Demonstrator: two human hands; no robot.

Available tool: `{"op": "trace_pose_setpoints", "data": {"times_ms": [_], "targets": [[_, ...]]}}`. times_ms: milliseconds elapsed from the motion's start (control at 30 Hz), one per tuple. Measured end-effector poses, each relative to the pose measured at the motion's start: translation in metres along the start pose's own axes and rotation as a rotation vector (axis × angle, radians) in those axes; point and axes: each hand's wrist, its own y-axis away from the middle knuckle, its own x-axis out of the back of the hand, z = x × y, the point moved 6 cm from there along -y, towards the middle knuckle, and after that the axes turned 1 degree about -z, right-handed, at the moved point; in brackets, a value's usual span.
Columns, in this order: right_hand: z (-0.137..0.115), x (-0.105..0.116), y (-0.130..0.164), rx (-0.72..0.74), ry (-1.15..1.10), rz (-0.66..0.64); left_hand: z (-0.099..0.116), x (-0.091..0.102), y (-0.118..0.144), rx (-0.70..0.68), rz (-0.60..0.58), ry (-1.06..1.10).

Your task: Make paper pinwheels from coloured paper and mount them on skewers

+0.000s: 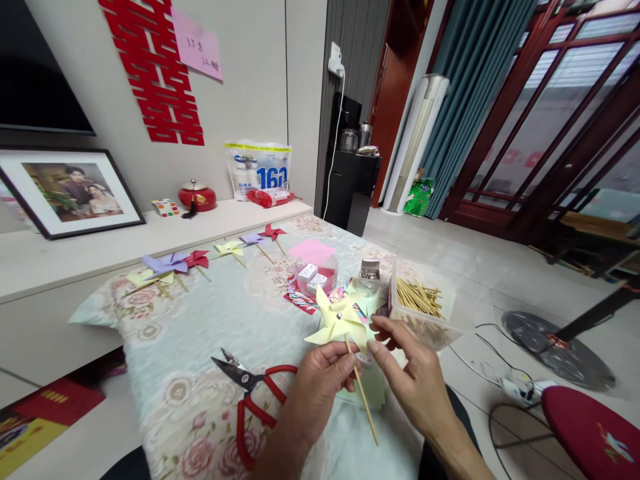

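Note:
My left hand (327, 377) pinches the stick of a pale yellow paper pinwheel (340, 319) just below its blades. A round silver pin head shows at the pinwheel's centre, and the wooden stick slants down to the right. Beside the right-hand blades is my right hand (415, 363), its thumb and index finger apart; whether the tips touch the paper is hard to tell. Red-handled scissors (250, 383) lie with blades parted, left of my left hand. Behind the pinwheel stand a round clear box (316, 280) with small white boxes and a small container of pins (371, 272).
A clear plastic bin (457, 320) holds many wooden sticks (417, 297) at the right. Several finished pinwheels (167, 264) lie along the table's back edge on the floral tablecloth (215, 300). Pink paper (313, 250) lies behind the round box. A red stool (590, 427) stands at lower right.

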Motion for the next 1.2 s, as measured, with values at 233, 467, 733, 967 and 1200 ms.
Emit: {"op": "trace_pose_setpoints", "data": {"times_ms": [233,467,733,967,1200], "targets": [[-0.008,-0.019,-0.006,0.074,0.05,0.111,-0.004,-0.003,-0.003,-0.049,-0.045,-0.032],[-0.006,-0.024,-0.007,0.084,0.023,0.199,-0.001,-0.006,-0.001,-0.045,-0.003,0.019],[-0.004,-0.03,-0.006,0.103,0.027,0.166,-0.001,-0.006,-0.001,-0.046,0.015,0.02],[-0.005,-0.031,-0.007,0.092,0.037,0.152,-0.003,-0.003,-0.003,-0.047,0.029,0.001],[0.006,-0.029,-0.002,0.025,0.034,0.078,-0.001,0.006,-0.003,-0.043,0.131,0.025]]}}
